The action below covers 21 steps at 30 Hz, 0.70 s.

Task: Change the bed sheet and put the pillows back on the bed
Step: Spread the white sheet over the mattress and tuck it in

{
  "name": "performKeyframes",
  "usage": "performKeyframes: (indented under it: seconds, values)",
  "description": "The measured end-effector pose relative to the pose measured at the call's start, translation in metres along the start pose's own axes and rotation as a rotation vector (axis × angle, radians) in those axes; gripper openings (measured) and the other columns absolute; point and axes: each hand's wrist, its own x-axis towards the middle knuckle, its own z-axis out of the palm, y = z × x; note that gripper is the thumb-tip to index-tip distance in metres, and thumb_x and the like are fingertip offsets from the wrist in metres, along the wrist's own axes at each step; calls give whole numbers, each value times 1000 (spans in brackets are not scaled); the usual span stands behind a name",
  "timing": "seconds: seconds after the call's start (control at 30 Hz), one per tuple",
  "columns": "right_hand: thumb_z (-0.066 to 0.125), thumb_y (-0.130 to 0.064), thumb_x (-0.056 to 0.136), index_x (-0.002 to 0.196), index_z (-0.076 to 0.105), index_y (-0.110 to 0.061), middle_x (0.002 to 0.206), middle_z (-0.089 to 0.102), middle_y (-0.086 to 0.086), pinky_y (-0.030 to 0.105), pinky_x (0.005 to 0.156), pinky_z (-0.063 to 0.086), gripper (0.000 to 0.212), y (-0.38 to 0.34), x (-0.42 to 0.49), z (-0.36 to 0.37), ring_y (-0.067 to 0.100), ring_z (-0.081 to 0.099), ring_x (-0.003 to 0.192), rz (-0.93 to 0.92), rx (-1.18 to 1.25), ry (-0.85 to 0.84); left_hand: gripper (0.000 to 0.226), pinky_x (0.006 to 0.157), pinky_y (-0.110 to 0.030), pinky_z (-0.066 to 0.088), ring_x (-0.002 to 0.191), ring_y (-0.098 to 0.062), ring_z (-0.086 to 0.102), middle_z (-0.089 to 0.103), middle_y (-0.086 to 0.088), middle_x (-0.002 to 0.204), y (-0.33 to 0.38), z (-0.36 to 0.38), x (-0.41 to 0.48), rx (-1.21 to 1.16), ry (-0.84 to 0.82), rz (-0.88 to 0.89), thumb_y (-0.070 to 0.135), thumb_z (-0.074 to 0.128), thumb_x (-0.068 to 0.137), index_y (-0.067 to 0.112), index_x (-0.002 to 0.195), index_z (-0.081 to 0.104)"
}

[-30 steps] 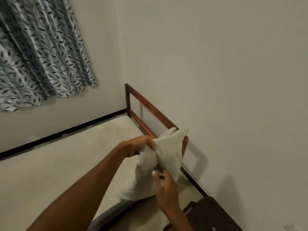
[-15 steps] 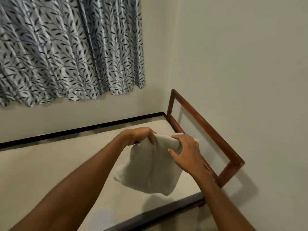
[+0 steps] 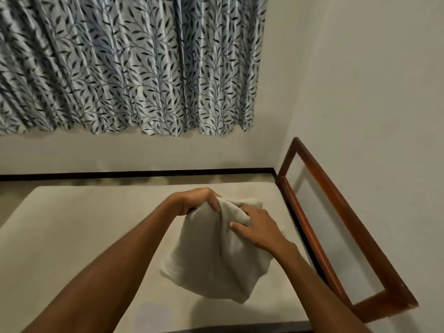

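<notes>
A folded off-white sheet (image 3: 213, 258) hangs in the air above the bare cream mattress (image 3: 79, 236). My left hand (image 3: 197, 199) grips its top left edge with the fingers curled over the cloth. Against the top right part, my right hand (image 3: 254, 228) presses and pinches a fold. The bundle hangs down from both hands and casts a shadow on the mattress. No pillows are in view.
A red-brown wooden headboard frame (image 3: 336, 212) runs along the bed's right side against the white wall. A leaf-patterned blue-grey curtain (image 3: 125, 66) hangs over the far wall. A dark strip (image 3: 134, 175) borders the mattress's far edge.
My view has swung left, so the curtain and the whole mattress width show. Both hands carried the sheet from over the headboard corner to above the mattress; my right hand moved up to its top.
</notes>
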Motion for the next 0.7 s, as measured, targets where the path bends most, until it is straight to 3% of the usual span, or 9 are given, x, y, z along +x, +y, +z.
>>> performKeyframes:
  seconds: [0.1, 0.13, 0.2, 0.27, 0.43, 0.6, 0.7]
  values:
    - [57, -51, 103, 142, 57, -29, 140, 62, -2, 41, 106, 51, 45, 4, 34, -6, 22, 61, 123, -41, -7, -60, 26, 98, -47, 59, 105, -33, 73, 78, -10, 109, 4, -10, 26, -72, 70, 5, 21, 66, 86, 25, 107, 81]
    - [56, -45, 104, 132, 64, -26, 131, 66, 1, 42, 101, 54, 35, 6, 45, -8, 23, 64, 116, -45, -8, -68, 23, 101, -49, 57, 107, -32, 73, 78, -9, 110, 8, -13, 34, -89, 91, 22, 28, 69, 88, 23, 107, 81]
    - [56, -36, 105, 113, 69, -22, 113, 71, 2, 42, 90, 57, 21, 10, 65, -14, 20, 66, 98, -52, 8, -63, 37, 101, -46, 57, 108, -27, 74, 78, -6, 112, 16, -19, 46, -114, 113, 31, 52, 74, 88, 23, 110, 81]
    - [56, -36, 106, 106, 70, -23, 104, 71, -2, 40, 88, 58, 19, 21, 84, -17, 16, 65, 91, -65, 54, -65, 45, 98, -39, 59, 105, -22, 75, 79, -3, 111, 25, -23, 56, -127, 153, 12, 60, 74, 86, 23, 112, 81]
    - [48, -51, 107, 126, 70, -33, 116, 70, -9, 31, 94, 54, 34, 41, 116, -35, 13, 66, 103, -124, 62, -122, 18, 89, -35, 60, 95, -21, 74, 80, -3, 100, 35, -35, 88, -230, 368, -30, 27, 73, 89, 15, 97, 83]
    - [53, -41, 107, 109, 74, -29, 100, 68, -8, 36, 90, 57, 24, 54, 128, -49, 15, 66, 94, -151, 24, -199, 15, 69, -32, 55, 76, -20, 67, 75, -9, 82, 28, -41, 117, -301, 578, -72, 15, 71, 89, 4, 85, 79]
    - [57, -40, 104, 104, 75, -23, 102, 72, -3, 38, 88, 57, 25, 61, 138, -62, 16, 67, 94, -142, 5, -267, 11, 60, -31, 48, 65, -21, 54, 59, -8, 69, 26, -51, 135, -440, 764, -94, 8, 65, 90, 3, 80, 68]
